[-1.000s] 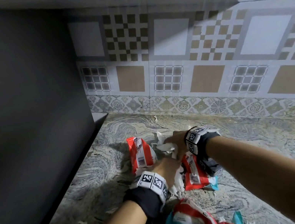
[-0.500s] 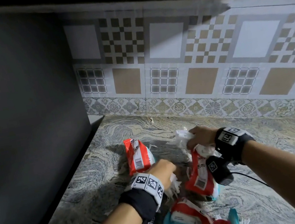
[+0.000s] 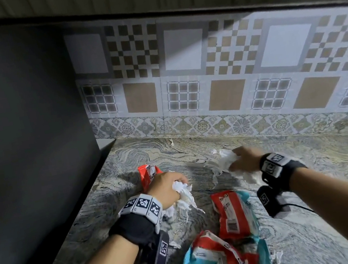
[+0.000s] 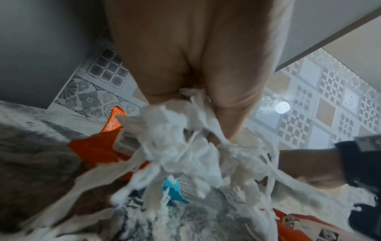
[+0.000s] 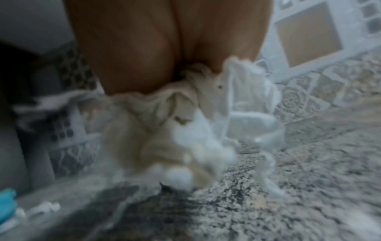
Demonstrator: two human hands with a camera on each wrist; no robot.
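Note:
My left hand [image 3: 169, 184] grips a bunch of torn white paper shreds [image 3: 182, 196] just above the marbled counter; the left wrist view shows the shreds [image 4: 181, 150] hanging from my curled fingers. My right hand [image 3: 243, 158] holds a second wad of white shreds [image 3: 223, 162] farther back and to the right, seen blurred in the right wrist view as a wad [image 5: 185, 124] under my palm. A red packet [image 3: 149, 175] lies behind my left hand. Two red and teal packets [image 3: 233, 211] [image 3: 224, 259] lie between my forearms.
A dark cabinet side [image 3: 26, 138] walls off the left edge of the counter [image 3: 314, 177]. A patterned tile backsplash [image 3: 206, 80] closes the back. Small white scraps [image 3: 171, 142] lie on the counter. A black cable [image 3: 300, 206] trails from my right wrist.
My hands have pulled apart: the right one swung back and to the right with its wad of shreds, the left stayed by the red packet. A red and teal packet now lies uncovered between them.

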